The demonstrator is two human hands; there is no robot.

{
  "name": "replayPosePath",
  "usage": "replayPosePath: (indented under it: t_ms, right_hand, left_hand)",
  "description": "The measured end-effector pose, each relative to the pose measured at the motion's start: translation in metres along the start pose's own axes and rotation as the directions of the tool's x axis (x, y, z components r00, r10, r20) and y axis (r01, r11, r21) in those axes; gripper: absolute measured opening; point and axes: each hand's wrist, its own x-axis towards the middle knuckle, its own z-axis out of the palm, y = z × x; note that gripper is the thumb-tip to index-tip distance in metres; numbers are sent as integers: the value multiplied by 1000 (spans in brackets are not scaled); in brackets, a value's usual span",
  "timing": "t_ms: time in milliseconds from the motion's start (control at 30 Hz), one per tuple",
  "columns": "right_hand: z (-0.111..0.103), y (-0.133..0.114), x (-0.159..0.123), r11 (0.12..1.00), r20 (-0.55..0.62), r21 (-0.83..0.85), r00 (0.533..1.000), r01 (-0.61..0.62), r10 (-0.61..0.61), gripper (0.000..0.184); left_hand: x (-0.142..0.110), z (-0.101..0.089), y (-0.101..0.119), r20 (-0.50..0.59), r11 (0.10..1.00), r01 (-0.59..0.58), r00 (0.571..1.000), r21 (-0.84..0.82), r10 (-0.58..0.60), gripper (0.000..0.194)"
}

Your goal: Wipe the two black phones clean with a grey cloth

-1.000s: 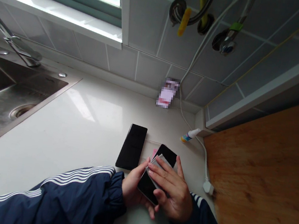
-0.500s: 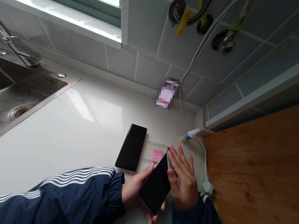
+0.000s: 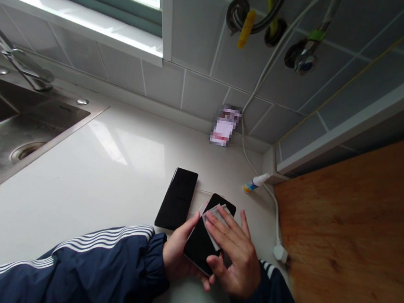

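My left hand (image 3: 175, 254) is closed around a black phone (image 3: 194, 245), with the thumb along its left edge and fingertips showing beneath its lower end. The phone lies tilted in the hand, dark screen facing up. Under the outstretched fingers of my right hand (image 3: 234, 254), a thin greyish-white wiping cloth (image 3: 211, 218) is held flat against the screen. To the left, a second black phone or tablet-like slab (image 3: 176, 199) lies on the white counter (image 3: 125, 186). A clear flat piece behind the held phone is mostly hidden.
A small white-capped bottle (image 3: 256, 183) lies by a white cable and plug (image 3: 280, 253) on the right. Against the tiled wall leans a blurred-out card or screen (image 3: 225, 126). A steel sink (image 3: 96, 115) with a faucet is at left; a wooden panel (image 3: 358, 243) borders the right.
My right hand has slid left with the cloth, from the phone's upper right edge onto its screen. The phone has shifted slightly up and left, covering the pink sticky note.
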Motion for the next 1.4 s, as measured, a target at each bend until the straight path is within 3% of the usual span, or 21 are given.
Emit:
replayPosePath:
  t_ms: [167, 433, 667, 933, 1400]
  right_hand:
    - [-7, -8, -1, 984, -30, 164, 998, 67, -63, 58]
    - [-6, -24, -1, 941, -93, 323, 993, 104, -78, 56]
    - [-6, -10, 0, 969, -150, 223, 986, 109, -76, 48]
    - [-8, 8, -5, 991, -293, 108, 950, -78, 107, 40]
    - [-4, 17, -5, 989, -363, 73, 921, -126, 144, 38]
  left_hand:
    - [-3, 3, 0, -44, 987, -123, 992, -105, 119, 77]
    - [-7, 16, 7, -104, 974, -149, 986, -170, 133, 80]
    - [-5, 8, 5, 23, 993, -101, 994, -68, 103, 86]
    - [-2, 1, 0, 132, 995, 35, 990, 97, -48, 109]
    - [-2, 2, 0, 124, 989, 48, 990, 141, -65, 111]
